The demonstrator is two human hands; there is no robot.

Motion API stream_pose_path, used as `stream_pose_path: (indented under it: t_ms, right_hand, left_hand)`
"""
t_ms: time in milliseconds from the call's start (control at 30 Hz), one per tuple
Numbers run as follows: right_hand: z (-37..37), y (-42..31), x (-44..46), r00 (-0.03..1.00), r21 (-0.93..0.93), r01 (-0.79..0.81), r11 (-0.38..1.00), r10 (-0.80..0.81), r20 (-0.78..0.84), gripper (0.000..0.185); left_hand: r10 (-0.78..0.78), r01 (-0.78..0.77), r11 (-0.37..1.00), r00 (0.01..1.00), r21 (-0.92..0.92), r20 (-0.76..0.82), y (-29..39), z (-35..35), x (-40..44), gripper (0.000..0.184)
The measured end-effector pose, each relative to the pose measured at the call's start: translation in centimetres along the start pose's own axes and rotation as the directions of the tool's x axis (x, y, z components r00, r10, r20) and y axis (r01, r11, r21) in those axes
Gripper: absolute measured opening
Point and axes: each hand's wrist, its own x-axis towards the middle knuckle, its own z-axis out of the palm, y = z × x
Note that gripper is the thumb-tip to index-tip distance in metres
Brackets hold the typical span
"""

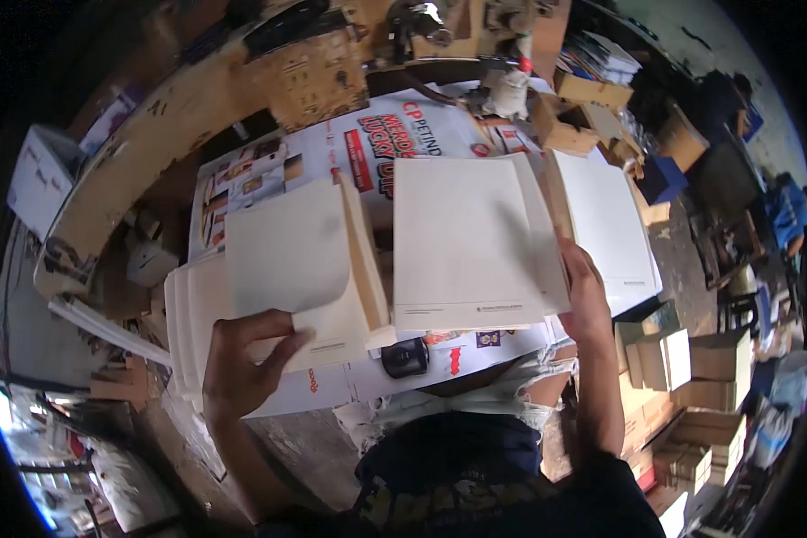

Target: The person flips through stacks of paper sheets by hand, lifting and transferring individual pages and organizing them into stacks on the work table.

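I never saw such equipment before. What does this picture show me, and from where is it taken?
There is no robot here. A person wears one camera on the head, looking forward and down, so we see their own two hands. The left hand pinches the near corner of a pale sheet and bends it up. The right hand is at the right edge of the middle paper stack; its grip is partly hidden. Another paper stack lies further right. Below is a printed banner, with a small black object near the person.

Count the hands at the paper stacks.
2: the left hand, at the lower edge of the left stack; the right hand, at the right edge of the middle stack.
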Motion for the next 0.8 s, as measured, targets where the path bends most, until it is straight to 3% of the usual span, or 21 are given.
stream_pose_path:
  t_ms: [33, 67, 100, 133, 167, 200, 267, 300, 333, 400, 433, 467, 533, 567, 633, 667, 733, 800]
  right_hand:
    - [1.0, -0.5, -0.4, 0.994, -0.098, 0.004, 0.995, -0.015, -0.106, 0.062]
    - [1.5, -1.1, -0.8, 0.996, -0.101, 0.001, 0.995, -0.010, -0.091, 0.062]
    - [1.7, -1.6, -1.1, 0.981, -0.428, 0.193, 0.883, -0.173, 0.085, 0.060]
    - [2.0, -1.6, -1.3, 0.916, -0.659, 0.402, 0.636, -0.263, 0.304, 0.058]
    - [2.4, -1.2, -1.4, 0.891, -0.497, 0.452, 0.741, -0.351, 0.287, 0.053]
    - [2.3, -1.3, -1.1, 0.888, -0.498, 0.457, 0.737, -0.347, 0.302, 0.053]
    - [1.7, -1.9, -0.5, 0.951, -0.235, 0.279, 0.931, -0.235, 0.199, 0.050]
    - [2.9, -2.4, -1.3, 0.949, -0.156, 0.296, 0.942, -0.270, 0.165, 0.049]
    - [3.7, -2.4, -1.9, 0.948, -0.157, 0.294, 0.943, -0.266, 0.176, 0.049]
    - [5.1, -1.8, -3.0, 0.944, -0.271, 0.329, 0.905, -0.325, 0.063, 0.051]
    - [6.2, -0.9, -3.2, 0.943, -0.272, 0.333, 0.903, -0.326, 0.075, 0.051]
    - [7.4, -0.8, -4.0, 0.949, -0.383, 0.314, 0.868, -0.283, 0.137, 0.051]
    - [10.2, -0.4, -4.4, 0.879, -0.335, 0.460, 0.822, -0.371, 0.299, 0.052]
    - [9.8, -0.1, -4.6, 0.871, -0.448, 0.490, 0.748, -0.440, 0.219, 0.050]
    - [8.2, -3.0, -4.2, 0.864, -0.399, 0.502, 0.767, -0.467, 0.190, 0.050]
    - [7.8, -4.8, -4.2, 0.832, -0.403, 0.551, 0.731, -0.523, 0.188, 0.050]
    - [7.7, -7.4, -5.3, 0.823, -0.456, 0.511, 0.729, -0.567, 0.015, 0.054]
    - [8.0, -7.7, -5.6, 0.835, -0.473, 0.493, 0.730, -0.550, 0.022, 0.053]
  left_hand:
    - [-0.200, 0.183, 0.966, 0.976, -0.181, -0.084, -0.6, 0.1, -0.5, 0.012]
    - [-0.399, 0.330, 0.870, 0.908, -0.367, -0.129, -1.1, 0.2, -1.0, 0.014]
    - [-0.416, 0.313, 0.858, 0.889, -0.408, -0.192, -1.3, 0.3, -1.3, 0.018]
    - [-0.426, 0.320, 0.855, 0.882, -0.409, -0.202, -1.4, 0.3, -1.6, 0.018]
    - [-0.438, 0.321, 0.851, 0.870, -0.416, -0.224, -1.5, 0.3, -2.0, 0.019]
    - [-0.450, 0.321, 0.846, 0.858, -0.425, -0.248, -1.7, 0.4, -2.3, 0.021]
    - [-0.471, 0.257, 0.815, 0.816, -0.519, -0.335, -3.1, 1.1, -3.2, 0.020]
    - [-0.483, 0.176, 0.786, 0.774, -0.593, -0.410, -3.7, 1.6, -3.6, 0.020]
    - [-0.490, 0.180, 0.785, 0.767, -0.593, -0.415, -4.0, 1.9, -3.8, 0.020]
    - [-0.528, -0.014, 0.716, 0.644, -0.698, -0.554, -4.4, 2.3, -4.0, 0.021]
    - [-0.555, -0.113, 0.622, 0.634, -0.775, -0.538, -4.6, 2.4, -4.2, 0.019]
    - [-0.554, -0.112, 0.624, 0.635, -0.773, -0.538, -4.4, 2.3, -4.1, 0.019]
    - [-0.597, -0.200, 0.562, 0.572, -0.802, -0.562, -4.0, 1.8, -3.7, 0.018]
    - [-0.591, -0.199, 0.570, 0.575, -0.797, -0.567, -3.8, 1.7, -3.6, 0.018]
    - [-0.667, -0.111, 0.621, 0.445, -0.776, -0.597, -3.5, 1.8, -3.7, 0.018]
    - [-0.672, -0.109, 0.621, 0.436, -0.776, -0.599, -3.6, 1.8, -4.0, 0.018]
    - [-0.670, -0.158, 0.600, 0.438, -0.785, -0.600, -3.8, 2.0, -4.5, 0.021]
    - [-0.674, -0.210, 0.583, 0.413, -0.785, -0.612, -4.1, 2.4, -4.8, 0.023]
